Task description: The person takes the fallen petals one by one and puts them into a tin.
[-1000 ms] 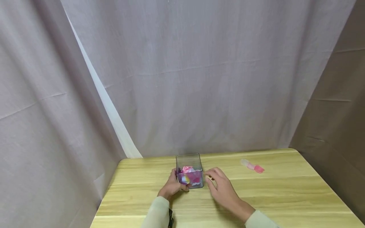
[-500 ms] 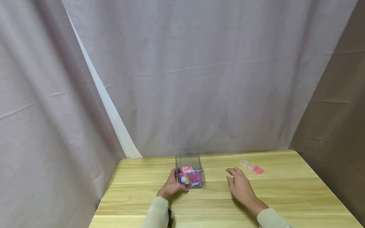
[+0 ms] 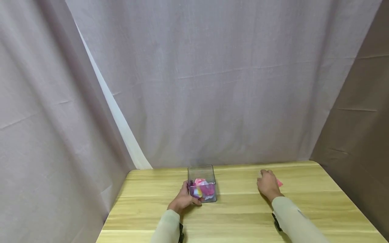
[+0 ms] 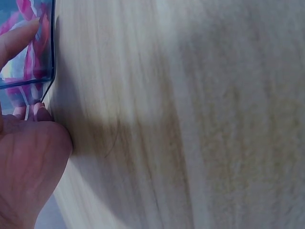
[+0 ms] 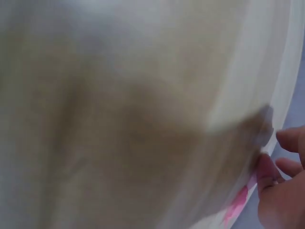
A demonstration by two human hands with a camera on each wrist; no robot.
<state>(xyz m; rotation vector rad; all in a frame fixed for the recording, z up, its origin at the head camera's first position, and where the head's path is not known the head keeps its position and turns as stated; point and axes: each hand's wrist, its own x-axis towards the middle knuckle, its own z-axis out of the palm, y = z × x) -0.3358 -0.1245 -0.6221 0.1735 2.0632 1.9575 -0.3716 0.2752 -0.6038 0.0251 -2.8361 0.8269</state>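
My left hand (image 3: 183, 199) grips a clear, dark-rimmed plastic box (image 3: 201, 172) by its left side and near corner. Inside it lies a heap of pink, purple and white petal-like pieces (image 3: 204, 189). In the left wrist view, a finger (image 4: 19, 40) lies along the box's see-through wall. Over at the right of the table, my right hand (image 3: 268, 185) reaches down over a short row of thin petals, hiding most of them. A pink petal (image 3: 279, 183) shows beside it. In the right wrist view, thumb and fingers stand apart right at a pale petal (image 5: 259, 126).
Both hands work over a light wood-grain table (image 3: 146, 209) with rounded far corners. A grey curtain (image 3: 212, 101) hangs right behind its far edge, and more cloth closes in the left and right sides.
My right hand has moved from beside the box rightward and away from me, onto the petals. The left hand and the box have stayed in place.
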